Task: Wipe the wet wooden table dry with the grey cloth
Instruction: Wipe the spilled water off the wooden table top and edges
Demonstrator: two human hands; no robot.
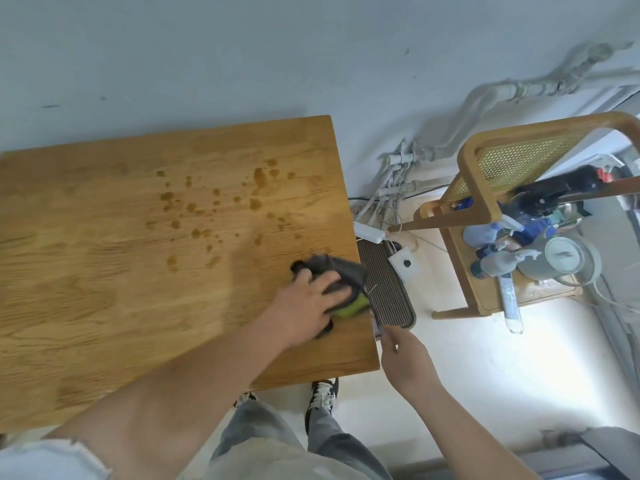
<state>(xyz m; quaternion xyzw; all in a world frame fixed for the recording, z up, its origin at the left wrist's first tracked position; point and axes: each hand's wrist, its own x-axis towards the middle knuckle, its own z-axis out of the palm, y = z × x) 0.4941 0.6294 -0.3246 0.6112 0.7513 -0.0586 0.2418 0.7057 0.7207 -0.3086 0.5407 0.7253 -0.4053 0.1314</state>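
Note:
The wooden table [104,271] fills the left half of the head view. Dark wet drops [214,202] are scattered over its far middle, and a smeared damp streak runs toward the right edge. The grey cloth [346,268], with a yellow-green patch showing at its near side, lies bunched near the table's right edge. My left hand [304,303] presses flat on it, fingers spread over the fabric. My right hand [401,351] hovers just off the table's right edge, fingertips by a thin purplish object [376,329] there; whether it grips that object is unclear.
A ribbed dark mat [388,289] and a white power strip [369,233] with cables lie on the floor right of the table. Further right, a wooden rattan chair [478,188] holds spray bottles [495,261] and a kettle [561,261]. My feet [323,393] stand at the near edge.

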